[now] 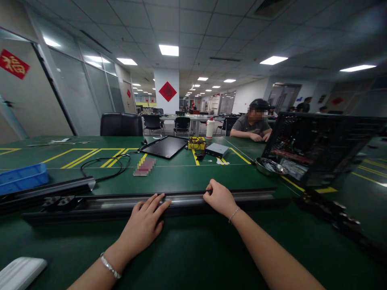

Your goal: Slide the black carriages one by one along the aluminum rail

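Evidently a steady-and-adjust step: the long black rail point(187, 200) lies along the table's point(193, 249) near edge, left hand point(145, 225) flat and spread upon it, right hand point(219, 198) curled tight on its far lip; finer work there needs it pinned.

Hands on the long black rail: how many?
2. The left hand lies flat and open on the long black rail; the right hand curls over its far edge, further right. The seated person's hands rest elsewhere.

Green table point(193, 253) under long rail point(186, 200)
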